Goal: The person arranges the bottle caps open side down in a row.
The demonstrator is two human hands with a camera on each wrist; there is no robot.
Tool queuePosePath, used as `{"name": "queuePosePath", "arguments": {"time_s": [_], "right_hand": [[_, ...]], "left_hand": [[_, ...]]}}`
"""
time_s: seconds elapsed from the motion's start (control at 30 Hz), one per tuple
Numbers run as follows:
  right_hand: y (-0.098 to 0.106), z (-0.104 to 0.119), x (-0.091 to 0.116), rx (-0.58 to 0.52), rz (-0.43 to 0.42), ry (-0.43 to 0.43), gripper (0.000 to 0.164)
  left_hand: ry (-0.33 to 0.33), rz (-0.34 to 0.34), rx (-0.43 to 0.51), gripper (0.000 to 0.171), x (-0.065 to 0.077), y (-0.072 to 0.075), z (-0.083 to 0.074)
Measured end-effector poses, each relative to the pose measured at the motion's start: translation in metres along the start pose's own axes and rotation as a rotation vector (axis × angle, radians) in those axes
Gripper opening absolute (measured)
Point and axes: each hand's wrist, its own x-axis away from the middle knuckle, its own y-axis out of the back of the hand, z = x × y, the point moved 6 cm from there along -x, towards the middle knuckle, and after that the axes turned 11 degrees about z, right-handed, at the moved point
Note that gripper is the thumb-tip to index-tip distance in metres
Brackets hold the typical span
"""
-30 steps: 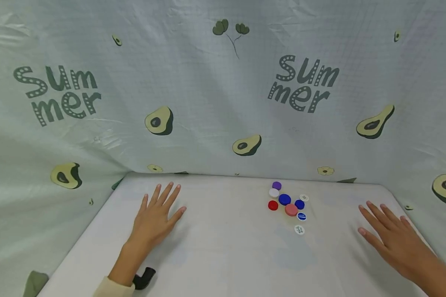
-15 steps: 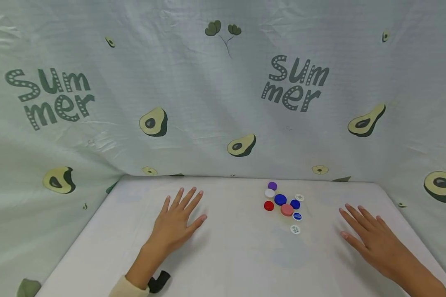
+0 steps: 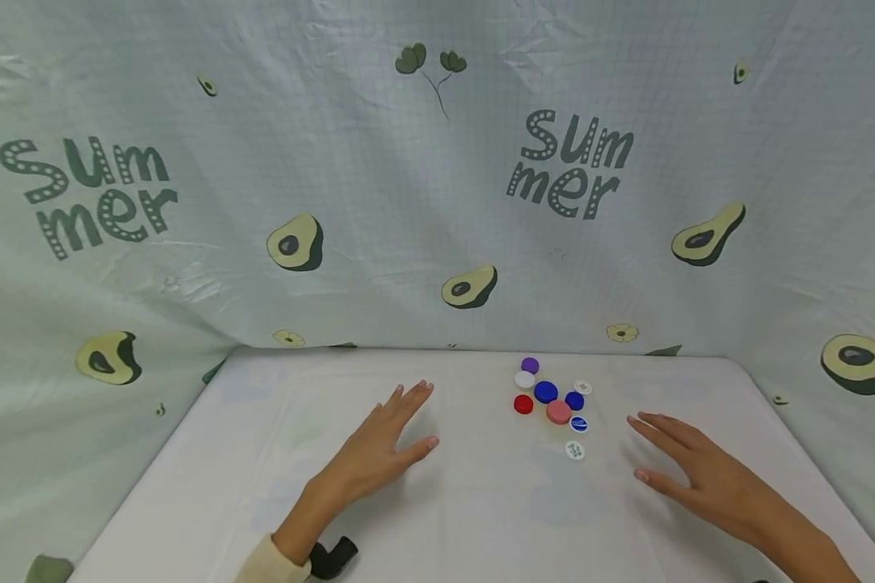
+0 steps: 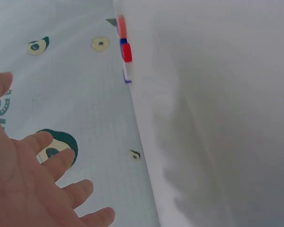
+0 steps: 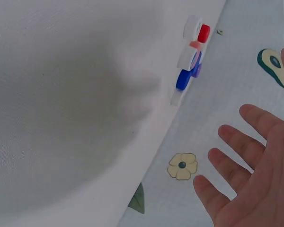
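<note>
A loose cluster of plastic bottle caps lies at the back right of the white table. Among them are a purple cap [image 3: 530, 366], a red cap [image 3: 523, 404], a large blue cap [image 3: 545, 392] and a pink cap [image 3: 558, 412]. A white cap with printed marks [image 3: 574, 450] lies nearest the front. My left hand [image 3: 375, 449] hovers left of the cluster, fingers extended and thumb apart, holding nothing. To the right of the caps, my right hand [image 3: 703, 474] is held above the table, fingers also extended and nothing in it. Both palms show in the wrist views.
The white table [image 3: 481, 518] meets a pale sheet [image 3: 379, 162] printed with avocados and lettering, which hangs behind and beside it. A black curved piece [image 3: 334, 559] sits by my left wrist, next to a beige sleeve [image 3: 273, 563].
Both hands have moved inward toward the caps, the left to the right and the right to the left, turning their palms more toward each other. The view has shifted slightly; the caps keep their arrangement.
</note>
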Motion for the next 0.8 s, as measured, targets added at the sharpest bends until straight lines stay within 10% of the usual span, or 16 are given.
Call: {"name": "queuePosePath", "arguments": {"time_s": [0.4, 0.8], "right_hand": [[-0.009, 0.011, -0.015, -0.072, 0.081, -0.025, 0.076], [-0.02, 0.017, -0.04, -0.384, 0.095, 0.017, 0.052]], "left_hand": [[-0.07, 0.102, 0.312, 0.077, -0.018, -0.011, -0.025], [-0.151, 0.106, 0.62, 0.059, -0.054, -0.037, -0.038]]}}
